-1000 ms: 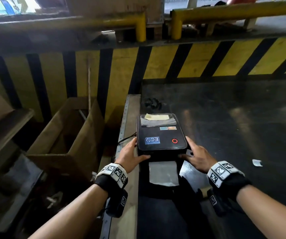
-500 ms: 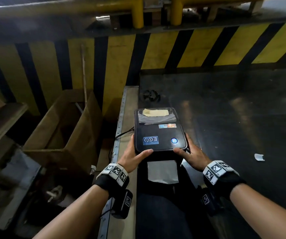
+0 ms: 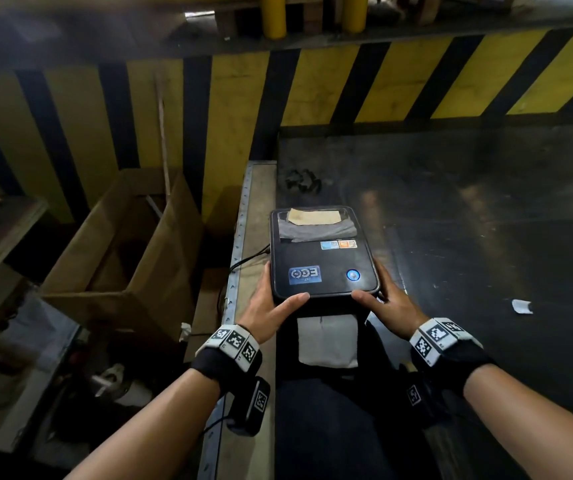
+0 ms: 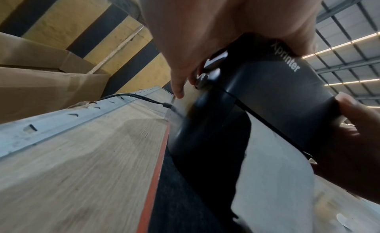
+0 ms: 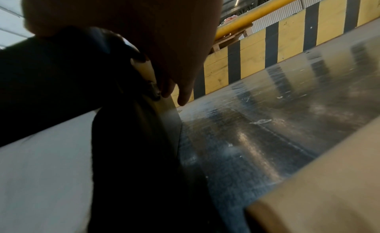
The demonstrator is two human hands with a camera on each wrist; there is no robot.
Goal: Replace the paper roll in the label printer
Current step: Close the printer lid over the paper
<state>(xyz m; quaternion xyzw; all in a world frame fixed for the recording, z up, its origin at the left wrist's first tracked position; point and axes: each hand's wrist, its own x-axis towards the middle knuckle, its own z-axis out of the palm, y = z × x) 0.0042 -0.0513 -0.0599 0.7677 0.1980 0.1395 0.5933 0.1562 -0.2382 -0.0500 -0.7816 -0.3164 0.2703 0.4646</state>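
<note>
Label printer sits at table left edge, 12 o'clock from the person. Left hand grips its 9 o'clock side, right hand its 3 o'clock side, thumbs on the front lip, fingers by the side latches, likely to pop the lid. Paper hangs out at 6 o'clock. "Xprinter" on front

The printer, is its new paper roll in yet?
Can't tell. The label printer has its lid down, blue light on, and a label sticking out the front. Left hand and right hand grip its sides. No spare roll shows.
</note>
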